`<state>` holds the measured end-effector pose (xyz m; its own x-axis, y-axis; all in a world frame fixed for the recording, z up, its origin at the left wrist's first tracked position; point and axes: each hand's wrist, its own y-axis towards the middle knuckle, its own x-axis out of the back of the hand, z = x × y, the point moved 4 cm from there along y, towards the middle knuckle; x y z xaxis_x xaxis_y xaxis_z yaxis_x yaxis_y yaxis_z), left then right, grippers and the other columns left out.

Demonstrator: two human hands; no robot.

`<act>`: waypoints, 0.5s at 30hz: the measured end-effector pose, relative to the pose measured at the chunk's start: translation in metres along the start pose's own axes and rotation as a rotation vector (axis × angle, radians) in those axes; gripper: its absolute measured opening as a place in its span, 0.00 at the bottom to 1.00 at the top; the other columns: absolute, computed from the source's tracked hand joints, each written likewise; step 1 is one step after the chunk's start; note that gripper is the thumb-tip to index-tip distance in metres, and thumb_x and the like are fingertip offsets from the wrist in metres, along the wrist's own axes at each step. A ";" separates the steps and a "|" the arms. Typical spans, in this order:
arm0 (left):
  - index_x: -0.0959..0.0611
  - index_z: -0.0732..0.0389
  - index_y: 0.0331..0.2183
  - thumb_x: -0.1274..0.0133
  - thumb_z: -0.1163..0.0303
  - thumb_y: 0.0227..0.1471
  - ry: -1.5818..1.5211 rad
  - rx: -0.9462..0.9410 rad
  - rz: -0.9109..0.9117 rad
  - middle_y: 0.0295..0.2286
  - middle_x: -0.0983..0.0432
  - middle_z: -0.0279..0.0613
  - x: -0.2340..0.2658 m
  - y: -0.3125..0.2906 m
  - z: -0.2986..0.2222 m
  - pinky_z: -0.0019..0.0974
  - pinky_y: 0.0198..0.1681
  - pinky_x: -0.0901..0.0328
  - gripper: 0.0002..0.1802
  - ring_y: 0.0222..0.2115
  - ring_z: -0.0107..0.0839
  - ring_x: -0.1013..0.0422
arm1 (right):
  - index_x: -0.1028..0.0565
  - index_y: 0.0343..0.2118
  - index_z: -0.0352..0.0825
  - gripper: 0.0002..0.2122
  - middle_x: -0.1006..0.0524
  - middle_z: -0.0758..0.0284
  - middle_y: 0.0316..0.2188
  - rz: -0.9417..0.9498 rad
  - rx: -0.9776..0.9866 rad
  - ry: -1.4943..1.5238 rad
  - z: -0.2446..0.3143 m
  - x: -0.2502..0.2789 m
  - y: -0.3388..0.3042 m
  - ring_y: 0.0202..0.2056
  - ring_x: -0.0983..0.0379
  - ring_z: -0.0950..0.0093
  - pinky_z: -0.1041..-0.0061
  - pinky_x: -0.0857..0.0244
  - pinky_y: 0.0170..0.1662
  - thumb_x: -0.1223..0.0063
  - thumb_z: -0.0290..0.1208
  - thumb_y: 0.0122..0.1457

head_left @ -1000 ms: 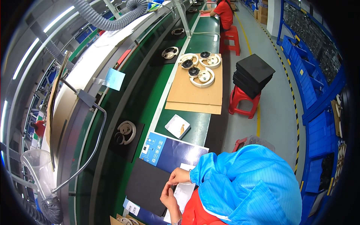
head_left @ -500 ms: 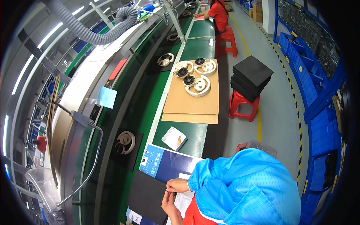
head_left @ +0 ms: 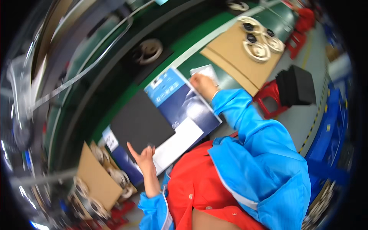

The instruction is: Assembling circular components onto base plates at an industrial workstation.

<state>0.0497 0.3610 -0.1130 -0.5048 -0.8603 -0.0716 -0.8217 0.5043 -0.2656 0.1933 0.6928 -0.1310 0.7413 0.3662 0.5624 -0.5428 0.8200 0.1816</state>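
My left hand (head_left: 145, 158) is over the near edge of a black foam mat (head_left: 142, 119). Its index finger points out and the other fingers are curled, with a small dark piece (head_left: 152, 146) at the fingertips, too blurred to name. At the far end of a blue printed sheet (head_left: 191, 103), my right hand (head_left: 205, 84) reaches to a small white box (head_left: 209, 73). Its fingers are bent together over the box's near side; what they pinch, if anything, is hidden. White paper (head_left: 180, 140) lies along the mat's near side.
Cardboard (head_left: 234, 57) with white headphones (head_left: 257, 50) lies beyond the box. A headphone (head_left: 148, 51) sits on the green conveyor. At right, black foam sheets (head_left: 297, 86) are stacked on a red stool (head_left: 270, 101). More cardboard (head_left: 99, 174) with headphone parts stands at lower left.
My view has turned and blurred. My hands, together over the mat's edge before, are now apart: the right has gone out to the white box, the left stays by the mat.
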 end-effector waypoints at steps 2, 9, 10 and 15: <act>0.31 0.66 0.38 0.52 0.80 0.45 -0.012 0.046 -0.128 0.27 0.29 0.44 0.014 -0.008 0.000 0.27 0.34 0.35 0.14 0.27 0.30 0.31 | 0.30 0.24 0.33 0.07 0.26 0.61 0.20 0.001 0.048 -0.058 -0.013 0.003 0.018 0.24 0.28 0.69 0.74 0.36 0.28 0.49 0.31 0.49; 0.27 0.67 0.32 0.51 0.78 0.45 -0.113 -0.140 -0.371 0.41 0.34 0.47 0.101 -0.039 -0.004 0.29 0.46 0.43 0.08 0.44 0.32 0.38 | 0.31 0.25 0.33 0.05 0.27 0.55 0.27 0.094 0.036 -0.662 -0.042 -0.027 0.047 0.29 0.30 0.57 0.65 0.35 0.33 0.53 0.29 0.47; 0.25 0.66 0.32 0.50 0.78 0.44 -0.096 -0.210 -0.428 0.43 0.35 0.49 0.110 -0.043 -0.011 0.31 0.48 0.46 0.08 0.46 0.33 0.40 | 0.31 0.27 0.32 0.10 0.28 0.54 0.29 0.164 -0.163 -0.764 -0.070 -0.030 0.059 0.31 0.30 0.58 0.66 0.35 0.35 0.46 0.29 0.42; 0.25 0.64 0.37 0.49 0.76 0.44 0.095 -0.282 -0.670 0.45 0.39 0.46 0.186 -0.064 -0.035 0.32 0.48 0.46 0.14 0.46 0.34 0.41 | 0.27 0.26 0.33 0.14 0.27 0.54 0.27 0.279 0.133 -0.799 -0.107 -0.010 0.063 0.31 0.30 0.59 0.67 0.36 0.34 0.41 0.30 0.32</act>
<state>-0.0012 0.1718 -0.0760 0.1195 -0.9871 0.1064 -0.9926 -0.1163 0.0357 0.1943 0.7882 -0.2113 0.1003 0.0860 0.9912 -0.7429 0.6692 0.0171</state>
